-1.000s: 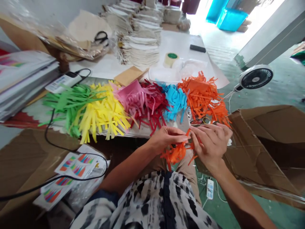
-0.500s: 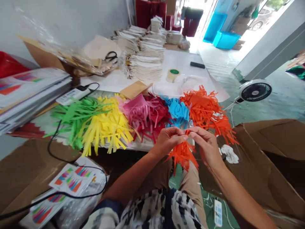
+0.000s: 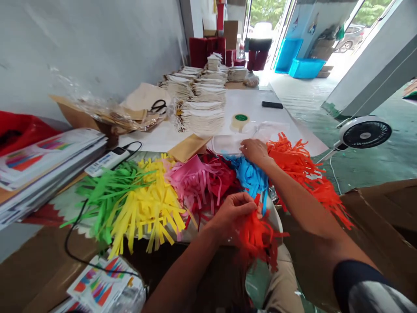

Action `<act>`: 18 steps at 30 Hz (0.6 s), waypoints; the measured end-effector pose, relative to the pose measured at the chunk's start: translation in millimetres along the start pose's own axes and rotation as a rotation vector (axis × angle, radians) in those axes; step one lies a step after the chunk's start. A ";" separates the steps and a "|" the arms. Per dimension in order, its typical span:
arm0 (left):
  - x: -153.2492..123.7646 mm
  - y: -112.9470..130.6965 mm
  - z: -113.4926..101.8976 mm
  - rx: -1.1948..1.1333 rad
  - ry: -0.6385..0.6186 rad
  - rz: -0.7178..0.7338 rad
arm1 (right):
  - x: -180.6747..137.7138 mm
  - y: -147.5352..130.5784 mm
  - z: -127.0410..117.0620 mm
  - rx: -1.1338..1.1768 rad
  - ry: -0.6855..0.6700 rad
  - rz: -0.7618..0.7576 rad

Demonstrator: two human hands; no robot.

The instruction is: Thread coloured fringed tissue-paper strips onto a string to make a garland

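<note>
Beyond the long worktable's (image 3: 252, 99) near edge, a loose orange fringed tassel (image 3: 257, 237) is hanging from the left hand (image 3: 233, 211).

Stacks of flat cream-coloured pieces (image 3: 202, 115) are covering part of the table's far side; along its front, fringe bundles are lying in a row: green (image 3: 109, 187), yellow (image 3: 151, 195), pink (image 3: 195, 176), dark red (image 3: 228, 176), blue (image 3: 252, 174) and, at the right end, orange (image 3: 295, 163). The left hand is pinching the tassel's top between thumb and bent fingers, the strands spreading below it. The right hand (image 3: 256, 152), its fingers loosely curved, is overlapping the right end of a translucent plastic tray (image 3: 224, 142) behind the blue fringe; whether it is gripping anything, I cannot tell. A tape roll (image 3: 240, 123) is sitting just behind the tray.
</note>
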State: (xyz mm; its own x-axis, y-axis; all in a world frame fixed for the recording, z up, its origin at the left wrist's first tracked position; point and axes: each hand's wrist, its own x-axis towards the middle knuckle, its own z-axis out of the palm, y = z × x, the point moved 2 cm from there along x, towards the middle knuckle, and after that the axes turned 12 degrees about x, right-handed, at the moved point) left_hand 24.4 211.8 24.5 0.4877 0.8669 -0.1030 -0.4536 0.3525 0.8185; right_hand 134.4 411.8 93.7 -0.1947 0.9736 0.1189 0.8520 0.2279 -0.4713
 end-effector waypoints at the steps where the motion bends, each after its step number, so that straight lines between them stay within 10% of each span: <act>1: -0.4 0.0 -0.3 -0.036 -0.008 -0.002 | 13.1 -1.2 6.1 -0.019 -0.031 0.027; 10: 0.0 5.6 -1.1 -0.176 0.003 -0.017 | 47.6 0.9 25.0 -0.071 -0.113 0.133; 18: 2.1 6.8 -4.6 -0.179 0.064 0.068 | -32.6 -11.1 -22.1 0.101 0.073 0.008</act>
State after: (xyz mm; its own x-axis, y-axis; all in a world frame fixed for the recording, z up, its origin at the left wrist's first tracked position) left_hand 18.9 217.6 27.3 0.4053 0.9096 -0.0917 -0.6123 0.3446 0.7116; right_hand 142.1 377.3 114.4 -0.1487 0.9730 0.1764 0.7993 0.2233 -0.5579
